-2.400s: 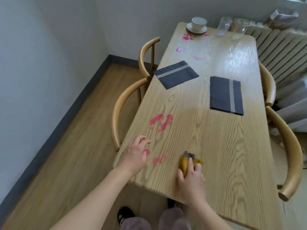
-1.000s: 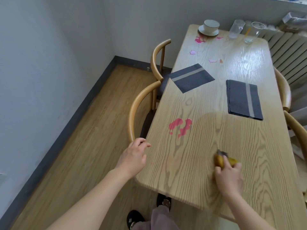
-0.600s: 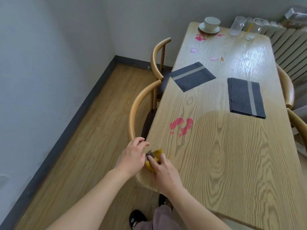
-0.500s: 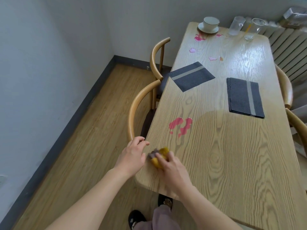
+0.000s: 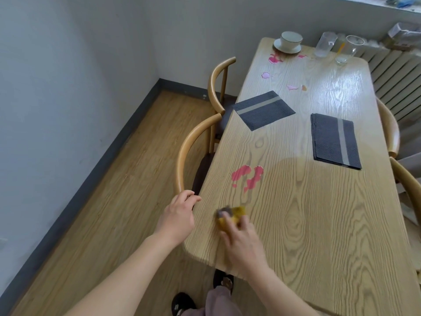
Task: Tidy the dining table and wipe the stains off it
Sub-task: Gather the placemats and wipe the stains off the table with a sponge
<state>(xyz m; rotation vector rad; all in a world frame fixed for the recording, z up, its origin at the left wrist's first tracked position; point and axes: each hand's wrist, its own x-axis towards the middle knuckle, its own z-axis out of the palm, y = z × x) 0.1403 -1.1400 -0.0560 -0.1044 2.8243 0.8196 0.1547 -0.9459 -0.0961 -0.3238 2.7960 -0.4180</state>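
Gripped by the right hand (image 5: 241, 242), the sponge (image 5: 234, 213) is swept over the bench (image 5: 319, 224) at its near-left corner, since wiped clean, the left hand (image 5: 180, 215) rested slack at the edge; the pink stain (image 5: 247, 177) beyond is left untouched.

Soft daylight, glare, blurred right hand (image 5: 241, 242)
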